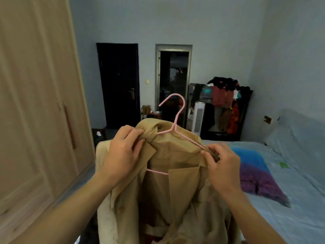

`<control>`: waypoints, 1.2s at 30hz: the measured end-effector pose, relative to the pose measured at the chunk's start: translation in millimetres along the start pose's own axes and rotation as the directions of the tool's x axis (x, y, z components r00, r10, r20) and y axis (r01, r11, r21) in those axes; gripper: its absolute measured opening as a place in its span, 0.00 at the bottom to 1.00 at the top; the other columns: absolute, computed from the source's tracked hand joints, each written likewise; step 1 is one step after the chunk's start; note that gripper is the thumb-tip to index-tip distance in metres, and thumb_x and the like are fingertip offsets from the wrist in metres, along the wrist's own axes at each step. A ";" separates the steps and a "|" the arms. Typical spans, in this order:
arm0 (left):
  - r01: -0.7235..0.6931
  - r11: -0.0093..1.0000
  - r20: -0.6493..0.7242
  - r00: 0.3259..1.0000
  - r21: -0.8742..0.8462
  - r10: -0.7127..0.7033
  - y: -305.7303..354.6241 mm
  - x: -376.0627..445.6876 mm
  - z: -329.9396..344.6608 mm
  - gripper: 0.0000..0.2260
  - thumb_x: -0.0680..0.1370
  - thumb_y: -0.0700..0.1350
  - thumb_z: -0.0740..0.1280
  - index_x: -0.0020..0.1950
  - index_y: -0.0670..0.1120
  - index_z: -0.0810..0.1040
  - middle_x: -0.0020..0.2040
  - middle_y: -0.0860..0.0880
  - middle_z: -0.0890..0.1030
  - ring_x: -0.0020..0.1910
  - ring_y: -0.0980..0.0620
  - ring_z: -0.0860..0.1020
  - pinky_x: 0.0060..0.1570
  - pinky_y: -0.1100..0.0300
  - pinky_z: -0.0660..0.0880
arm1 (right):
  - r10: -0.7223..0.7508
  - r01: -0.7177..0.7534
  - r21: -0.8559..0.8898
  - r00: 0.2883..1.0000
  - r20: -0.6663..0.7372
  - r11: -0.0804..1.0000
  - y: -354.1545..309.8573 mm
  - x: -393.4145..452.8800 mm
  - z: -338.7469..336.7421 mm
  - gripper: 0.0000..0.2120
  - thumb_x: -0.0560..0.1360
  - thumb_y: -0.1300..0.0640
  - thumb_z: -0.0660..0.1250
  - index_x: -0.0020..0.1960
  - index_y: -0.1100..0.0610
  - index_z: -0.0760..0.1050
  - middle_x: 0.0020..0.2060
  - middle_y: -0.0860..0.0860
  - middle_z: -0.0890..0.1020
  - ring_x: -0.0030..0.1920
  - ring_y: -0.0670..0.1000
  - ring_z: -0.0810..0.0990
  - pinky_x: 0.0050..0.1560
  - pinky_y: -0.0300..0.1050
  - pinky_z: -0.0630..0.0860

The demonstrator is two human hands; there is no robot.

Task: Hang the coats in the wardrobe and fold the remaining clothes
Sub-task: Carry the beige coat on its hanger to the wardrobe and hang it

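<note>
So both bare forearms reach up into the middle, where a tan trench-style coat (163, 182) hangs on a thin pink wire hanger (176, 127). The left hand (121, 154) has bunched coat fabric clamped at the left shoulder, and the right hand (222, 168) pinches cloth at the hanger's right end. The beige wooden wardrobe (38, 103) stands closed on the left. A purple folded garment (258, 182) lies on the pale blue bed (290, 199) at right.
</note>
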State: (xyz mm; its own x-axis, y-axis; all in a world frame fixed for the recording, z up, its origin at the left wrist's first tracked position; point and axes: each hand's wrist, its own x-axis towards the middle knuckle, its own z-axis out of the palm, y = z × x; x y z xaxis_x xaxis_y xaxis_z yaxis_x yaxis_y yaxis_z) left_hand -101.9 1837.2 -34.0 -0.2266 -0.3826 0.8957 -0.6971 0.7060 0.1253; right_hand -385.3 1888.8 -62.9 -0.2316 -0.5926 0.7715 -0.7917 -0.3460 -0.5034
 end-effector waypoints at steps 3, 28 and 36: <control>-0.034 0.986 -0.107 0.993 0.166 0.053 -2.6 -21.5 -39.7 0.08 0.80 0.41 0.69 0.57 0.39 0.83 0.49 0.44 0.80 0.47 0.47 0.76 0.46 0.53 0.76 | -0.005 0.007 0.107 1.000 -0.021 0.994 -29.4 -19.8 12.4 0.10 0.72 0.61 0.75 0.46 0.48 0.78 0.39 0.42 0.76 0.41 0.39 0.76 0.43 0.24 0.69; 0.284 0.756 -0.145 0.958 0.590 -0.247 -183.5 -211.1 -523.0 0.13 0.82 0.52 0.64 0.56 0.44 0.82 0.51 0.48 0.80 0.49 0.48 0.77 0.48 0.53 0.76 | -0.391 0.255 0.609 0.915 0.100 0.751 -481.0 -135.9 296.7 0.08 0.71 0.63 0.75 0.48 0.55 0.81 0.40 0.43 0.77 0.42 0.39 0.77 0.42 0.25 0.70; 0.271 0.567 0.011 0.896 0.778 -0.444 -257.9 -207.9 -609.5 0.18 0.80 0.45 0.65 0.71 0.47 0.73 0.62 0.49 0.77 0.58 0.45 0.77 0.51 0.49 0.77 | -0.464 0.201 0.797 0.879 0.110 0.570 -573.7 -156.1 398.7 0.13 0.71 0.60 0.76 0.48 0.45 0.79 0.40 0.39 0.78 0.40 0.41 0.79 0.42 0.29 0.71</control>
State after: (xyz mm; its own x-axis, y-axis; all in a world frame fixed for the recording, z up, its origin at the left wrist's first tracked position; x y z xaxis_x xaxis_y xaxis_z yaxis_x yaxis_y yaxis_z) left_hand 539.6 2097.9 7.5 0.0985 -0.6630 0.7421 -0.9858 -0.1671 -0.0185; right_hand 330.5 1889.8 -49.6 0.2263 -0.4402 0.8689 -0.0476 -0.8960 -0.4415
